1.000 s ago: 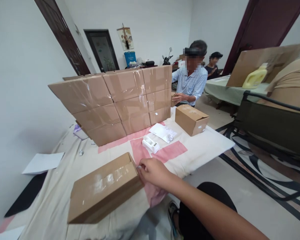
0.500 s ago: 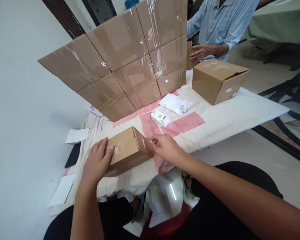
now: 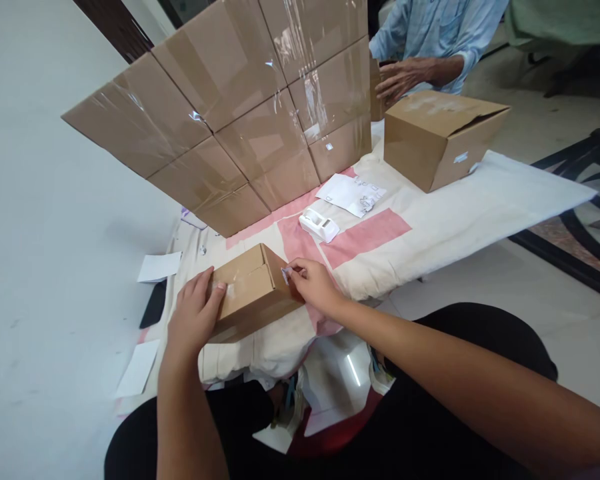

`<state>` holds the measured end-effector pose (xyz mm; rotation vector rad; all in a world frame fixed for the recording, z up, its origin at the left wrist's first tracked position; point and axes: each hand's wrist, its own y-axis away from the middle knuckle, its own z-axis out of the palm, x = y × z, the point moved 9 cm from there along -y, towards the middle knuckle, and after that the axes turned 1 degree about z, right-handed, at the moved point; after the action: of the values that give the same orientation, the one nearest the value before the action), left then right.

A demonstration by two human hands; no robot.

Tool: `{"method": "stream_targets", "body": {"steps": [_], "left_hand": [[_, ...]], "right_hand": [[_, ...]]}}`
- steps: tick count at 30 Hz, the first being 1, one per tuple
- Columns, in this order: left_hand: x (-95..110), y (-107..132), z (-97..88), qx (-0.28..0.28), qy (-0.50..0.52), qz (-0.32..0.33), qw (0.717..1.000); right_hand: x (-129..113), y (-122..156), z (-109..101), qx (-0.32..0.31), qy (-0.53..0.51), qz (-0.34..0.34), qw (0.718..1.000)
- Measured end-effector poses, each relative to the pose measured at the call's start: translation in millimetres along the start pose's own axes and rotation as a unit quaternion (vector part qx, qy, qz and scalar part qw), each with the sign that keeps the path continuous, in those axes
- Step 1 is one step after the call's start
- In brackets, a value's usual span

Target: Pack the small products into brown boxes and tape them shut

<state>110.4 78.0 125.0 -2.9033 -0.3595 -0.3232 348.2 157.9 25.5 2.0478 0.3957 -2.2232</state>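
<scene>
A small cardboard box [image 3: 253, 287] lies on the cloth-covered table in front of me. My left hand [image 3: 195, 308] grips its left end, with the thumb on top and the fingers over the far edge. At the right end face, my right hand [image 3: 314, 285] is closed in a pinch on a small whitish sticker [image 3: 285, 272] that touches the cardboard. Behind the box, a white tape dispenser-like device [image 3: 319, 225] rests beside a crumpled white sheet [image 3: 351, 195].
A tall cardboard panel [image 3: 250, 113] covered with clear tape stands at the back. A larger box [image 3: 443, 140] sits at the right; a person's hand [image 3: 405, 77] is behind it. Paper sheets [image 3: 159, 267] and a black flat object [image 3: 153, 305] lie by the wall.
My right fingers have moved in slightly, bringing the sticker against the box's end face. My left hand keeps its hold. The whole view has shifted a little.
</scene>
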Motion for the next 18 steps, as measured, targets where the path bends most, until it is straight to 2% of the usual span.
{"method": "stream_targets", "body": {"steps": [8, 12, 18], "left_hand": [[4.8, 4.4, -4.5, 0.018, 0.005, -0.008, 1.000], [4.0, 3.1, -5.1, 0.022, 0.000, -0.009, 1.000], [1.2, 2.6, -5.3, 0.016, 0.000, -0.015, 1.000]], "right_hand": [[-7.7, 10.7, 3.8, 0.024, 0.020, -0.059, 0.998], [-6.1, 8.2, 7.2, -0.010, 0.015, -0.064, 0.998], [-4.9, 6.6, 6.8, -0.061, 0.037, -0.032, 0.997]]}}
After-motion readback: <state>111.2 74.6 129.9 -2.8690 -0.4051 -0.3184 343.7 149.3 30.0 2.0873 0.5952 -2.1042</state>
